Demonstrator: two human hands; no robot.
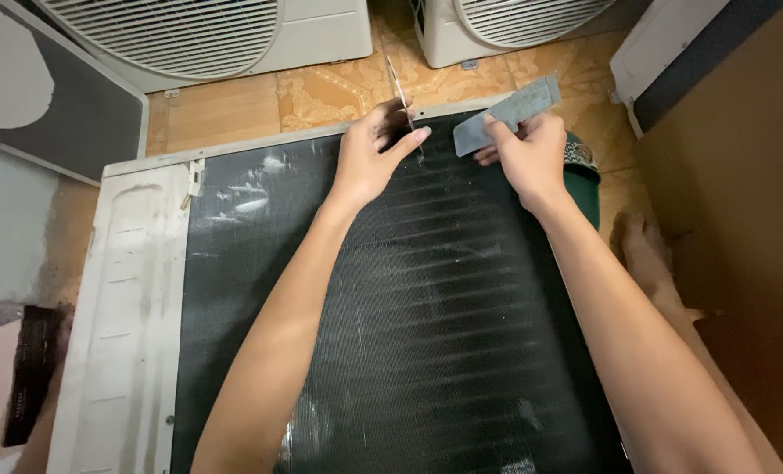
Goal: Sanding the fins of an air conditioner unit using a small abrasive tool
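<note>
2 bare hands work at the far edge of a dark finned coil point(427, 316) lying flat on the tiled floor point(233, 110). The left hand point(369, 158) pinches a thin metal blade point(398, 88) upright between its fingers point(409, 140), its lower end touching the fins. The right hand point(527, 158) grips a grey flat comb point(506, 114), fingers curled round its lower end, just beside the blade.
</note>
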